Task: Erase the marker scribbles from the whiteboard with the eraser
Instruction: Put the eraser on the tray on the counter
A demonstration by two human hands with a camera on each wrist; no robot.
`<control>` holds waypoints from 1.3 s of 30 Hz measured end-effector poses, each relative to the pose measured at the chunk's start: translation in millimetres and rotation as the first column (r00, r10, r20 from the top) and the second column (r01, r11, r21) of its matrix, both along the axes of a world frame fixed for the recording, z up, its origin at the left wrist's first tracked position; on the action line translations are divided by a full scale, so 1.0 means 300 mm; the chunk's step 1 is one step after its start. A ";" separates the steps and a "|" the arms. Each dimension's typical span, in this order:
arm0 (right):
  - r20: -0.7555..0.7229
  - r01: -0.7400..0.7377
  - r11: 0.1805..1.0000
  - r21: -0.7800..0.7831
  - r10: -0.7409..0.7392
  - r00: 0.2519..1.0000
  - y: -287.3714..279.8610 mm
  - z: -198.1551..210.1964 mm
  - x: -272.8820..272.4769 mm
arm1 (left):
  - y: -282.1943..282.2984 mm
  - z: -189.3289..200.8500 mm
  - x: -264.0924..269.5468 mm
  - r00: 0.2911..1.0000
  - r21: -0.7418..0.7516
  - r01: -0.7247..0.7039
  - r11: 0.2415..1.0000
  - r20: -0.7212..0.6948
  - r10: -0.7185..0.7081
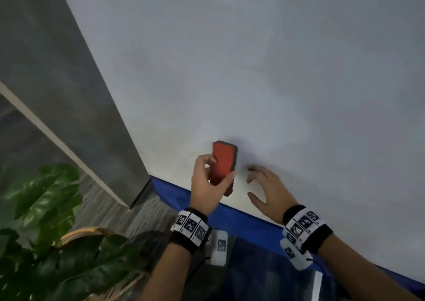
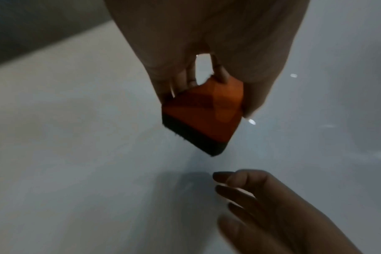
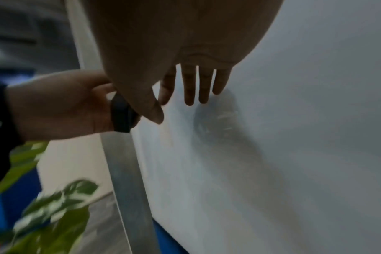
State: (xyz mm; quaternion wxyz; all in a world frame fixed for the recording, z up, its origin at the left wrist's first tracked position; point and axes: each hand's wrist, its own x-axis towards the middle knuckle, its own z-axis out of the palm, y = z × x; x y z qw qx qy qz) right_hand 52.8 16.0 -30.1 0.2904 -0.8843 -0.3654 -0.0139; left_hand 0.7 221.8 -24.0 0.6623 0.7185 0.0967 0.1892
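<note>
Near the whiteboard's (image 1: 253,70) lower left corner, the left hand (image 1: 207,181) has its grip clamped on the eraser (image 1: 223,162): thumb on one long edge, fingers curled round the other. The eraser is red-orange with a dark felt layer; in the left wrist view (image 2: 205,116) the felt side faces the whiteboard (image 2: 76,154), and whether it touches the surface cannot be told. Just beside the eraser, on its right, the right hand (image 1: 266,188) holds nothing, its grip apart, fingers spread and loosely bent with the tips at or very near the whiteboard. In the right wrist view those fingers (image 3: 189,86) point along the board (image 3: 294,120) above a faint smudged patch (image 3: 220,123); no clear marker scribbles can be made out in any view. Both wrists wear black bands (image 1: 190,227) with patterned white tags. Below the whiteboard runs a blue strip (image 1: 241,218). Left of the whiteboard stands a grey panel (image 1: 57,70). Further left and lower, a wicker basket (image 1: 80,234) holds a plant (image 1: 46,197) with broad green leaves.
</note>
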 end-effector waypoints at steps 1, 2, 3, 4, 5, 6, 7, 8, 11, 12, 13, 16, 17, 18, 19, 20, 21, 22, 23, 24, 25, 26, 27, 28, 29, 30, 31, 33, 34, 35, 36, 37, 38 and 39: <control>-0.046 0.059 0.992 0.111 -0.054 0.998 -0.061 0.022 -0.013 | -0.061 0.044 0.003 0.997 0.024 0.068 0.997 0.040 -0.069; -0.086 0.126 0.969 0.212 -0.110 0.990 -0.124 0.054 -0.024 | -0.123 0.090 0.016 0.988 0.077 0.112 0.991 0.098 -0.119; -0.122 0.194 0.932 0.306 -0.163 0.979 -0.186 0.096 -0.036 | -0.186 0.141 0.032 0.975 0.146 0.135 0.980 0.159 -0.158; -0.168 0.261 0.881 0.395 -0.210 0.963 -0.249 0.147 -0.052 | -0.252 0.191 0.052 0.956 0.207 0.141 0.968 0.226 -0.188; -0.219 0.324 0.818 0.475 -0.246 0.944 -0.315 0.201 -0.069 | -0.321 0.238 0.074 0.938 0.251 0.137 0.958 0.279 -0.207; -0.266 0.373 0.750 0.547 -0.267 0.926 -0.381 0.252 -0.088 | -0.394 0.284 0.095 0.920 0.278 0.129 0.952 0.324 -0.219; -0.295 0.404 0.682 0.610 -0.278 0.914 -0.446 0.297 -0.111 | -0.471 0.326 0.115 0.902 0.296 0.125 0.947 0.363 -0.233; -0.304 0.416 0.625 0.660 -0.284 0.909 -0.505 0.336 -0.135 | -0.551 0.359 0.130 0.877 0.315 0.133 0.940 0.405 -0.260; -0.284 0.421 0.487 0.765 -0.331 0.900 -0.670 0.410 -0.201 | -0.820 0.434 0.134 0.745 0.408 0.208 0.889 0.523 -0.414; -0.281 0.424 0.425 0.800 -0.358 0.890 -0.728 0.425 -0.221 | -0.918 0.449 0.125 0.694 0.422 0.259 0.869 0.544 -0.471; -0.281 0.429 0.357 0.830 -0.397 0.874 -0.791 0.431 -0.238 | -1.012 0.459 0.109 0.657 0.418 0.334 0.845 0.540 -0.527; -0.298 0.490 0.198 0.849 -0.586 0.754 -1.004 0.439 -0.292 | -1.276 0.479 0.048 0.543 0.367 0.627 0.688 0.428 -0.723; -0.304 0.510 0.156 0.846 -0.643 0.703 -1.077 0.438 -0.310 | -1.351 0.476 0.031 0.488 0.382 0.690 0.615 0.382 -0.785; -0.306 0.517 0.111 0.849 -0.695 0.651 -1.153 0.437 -0.328 | -1.423 0.466 0.017 0.432 0.412 0.730 0.546 0.342 -0.835; -0.307 0.513 0.057 0.857 -0.742 0.596 -1.229 0.441 -0.347 | -1.487 0.450 0.010 0.381 0.445 0.754 0.483 0.302 -0.874; -0.318 0.506 -0.006 0.862 -0.785 0.532 -1.311 0.444 -0.364 | -1.546 0.429 0.012 0.347 0.471 0.771 0.428 0.254 -0.903; -0.349 0.508 -0.079 0.858 -0.815 0.463 -1.395 0.447 -0.380 | -1.595 0.398 0.023 0.330 0.487 0.785 0.383 0.195 -0.924; -0.393 0.531 -0.152 0.833 -0.839 0.377 -1.493 0.444 -0.392 | -1.639 0.360 0.038 0.319 0.497 0.799 0.339 0.128 -0.939; -0.435 0.579 -0.212 0.787 -0.857 0.277 -1.596 0.436 -0.401 | -1.672 0.314 0.058 0.312 0.499 0.816 0.291 0.043 -0.949; -0.466 0.643 -0.261 0.720 -0.868 0.170 -1.706 0.423 -0.407 | -1.698 0.263 0.078 0.304 0.493 0.837 0.236 -0.061 -0.951; -0.476 0.717 -0.288 0.634 -0.877 0.068 -1.812 0.408 -0.410 | -1.715 0.201 0.102 0.294 0.483 0.857 0.179 -0.175 -0.940; -0.463 0.792 -0.293 0.535 -0.886 -0.015 -1.909 0.395 -0.410 | -1.721 0.137 0.126 0.291 0.476 0.870 0.129 -0.285 -0.913; -0.434 0.864 -0.275 0.423 -0.898 -0.073 -2.000 0.380 -0.408 | -1.721 0.071 0.146 0.290 0.472 0.877 0.086 -0.378 -0.879; -0.395 0.923 -0.235 0.304 -0.913 -0.102 -2.075 0.369 -0.403 | -1.712 0.010 0.162 0.292 0.466 0.883 0.048 -0.468 -0.834; -0.352 0.968 -0.185 0.167 -0.929 -0.116 -2.136 0.364 -0.392 | -1.695 -0.045 0.176 0.294 0.455 0.891 0.016 -0.548 -0.783; -0.308 0.992 -0.123 0.017 -0.945 -0.112 -2.183 0.359 -0.377 | -1.672 -0.099 0.188 0.304 0.445 0.895 -0.008 -0.623 -0.721; -0.266 0.989 -0.061 -0.136 -0.959 -0.096 -2.213 0.360 -0.362 | -1.648 -0.141 0.193 0.317 0.436 0.900 -0.019 -0.684 -0.657; -0.221 0.943 0.041 -0.329 -0.975 -0.035 -2.251 0.349 -0.326 | -1.575 -0.212 0.193 0.328 0.392 0.920 -0.001 -0.771 -0.546; -0.211 0.926 0.070 -0.371 -0.978 -0.010 -2.263 0.341 -0.308 | -1.534 -0.242 0.189 0.326 0.368 0.930 0.009 -0.812 -0.484; -0.200 0.917 0.078 -0.391 -0.980 -0.002 -2.268 0.332 -0.295 | -1.488 -0.265 0.186 0.323 0.354 0.935 0.001 -0.852 -0.412; -0.177 0.916 0.082 -0.392 -0.984 0.012 -2.279 0.321 -0.283 | -1.445 -0.281 0.183 0.335 0.357 0.934 0.001 -0.876 -0.348; -0.159 0.909 0.084 -0.409 -0.987 0.020 -2.288 0.314 -0.276 | -1.404 -0.289 0.177 0.341 0.353 0.936 0.011 -0.895 -0.288; -0.136 0.902 0.090 -0.423 -0.990 0.035 -2.300 0.312 -0.271 | -1.369 -0.291 0.173 0.340 0.345 0.938 0.022 -0.910 -0.237; -0.131 0.892 0.096 -0.441 -0.990 0.042 -2.310 0.308 -0.266 | -1.335 -0.295 0.173 0.338 0.340 0.940 0.021 -0.923 -0.182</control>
